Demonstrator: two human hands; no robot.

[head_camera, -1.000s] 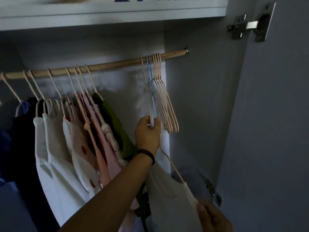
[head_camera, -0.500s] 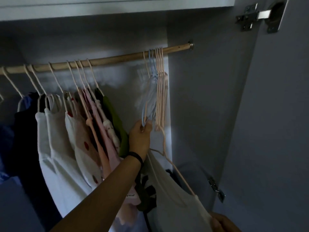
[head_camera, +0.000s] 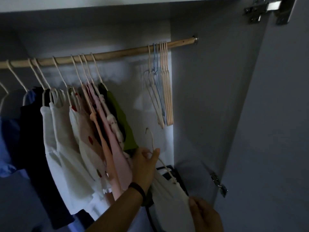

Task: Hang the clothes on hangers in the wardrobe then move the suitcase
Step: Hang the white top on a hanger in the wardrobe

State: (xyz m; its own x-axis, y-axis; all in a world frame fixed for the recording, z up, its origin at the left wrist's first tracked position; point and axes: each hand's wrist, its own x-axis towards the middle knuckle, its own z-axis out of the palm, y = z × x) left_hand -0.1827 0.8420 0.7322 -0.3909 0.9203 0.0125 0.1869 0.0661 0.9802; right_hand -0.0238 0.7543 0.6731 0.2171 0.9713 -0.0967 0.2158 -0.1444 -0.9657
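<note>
A wooden rail (head_camera: 117,53) crosses the wardrobe. My left hand (head_camera: 145,164), with a dark band at the wrist, holds a pale pink hanger (head_camera: 151,139) by its neck, well below the rail. A white garment (head_camera: 168,195) hangs from that hanger's arm. My right hand (head_camera: 205,215) pinches the garment's lower right edge at the frame's bottom. Several empty pink and blue hangers (head_camera: 163,91) hang at the rail's right end. Several garments on hangers (head_camera: 83,131), white, pink, green and dark, fill the left part of the rail.
The grey wardrobe side wall (head_camera: 209,97) stands right of the rail. The open door (head_camera: 275,131) carries metal hinges at top (head_camera: 262,9) and lower down (head_camera: 219,185). A white shelf edge (head_camera: 83,4) runs overhead. A dark object (head_camera: 173,173) sits behind the white garment.
My left hand has come down from the empty hangers, bringing one pink hanger off the rail and lower. The bunch of empty hangers swung back. The view has tilted up.
</note>
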